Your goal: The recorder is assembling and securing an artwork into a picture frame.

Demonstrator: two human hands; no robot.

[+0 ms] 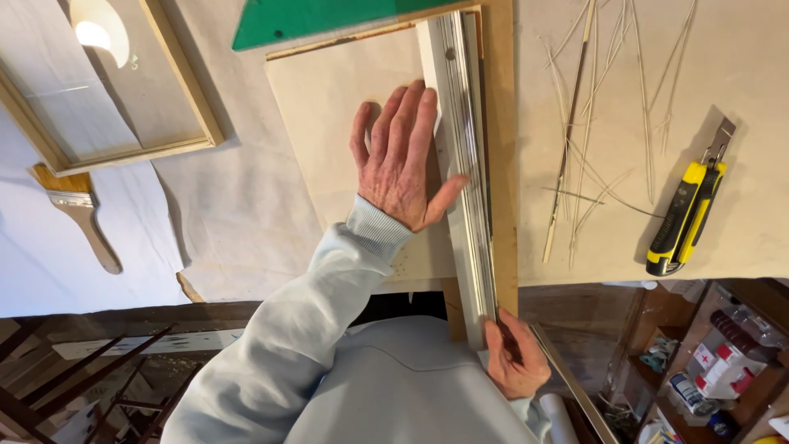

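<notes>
Our left hand (403,160) presses flat beside the metal straightedge (464,164), which runs lengthwise away from us; our right hand (514,358) pinches its near end.

The picture is bright and mostly sharp. A lamp makes a white glare spot in the glass of the wooden frame (99,90) at the top left. The light falls from the upper left, so the yellow knife (685,215) throws a dark shadow to its right on the pale surface (740,99). The left hand (400,160) casts a soft shadow by its fingers. The metal ruler (460,156) shines in thin streaks. Straight lines bend near the edges. Below the surface it is dim, and the shelf (715,362) at the bottom right looks a bit blurry
</notes>
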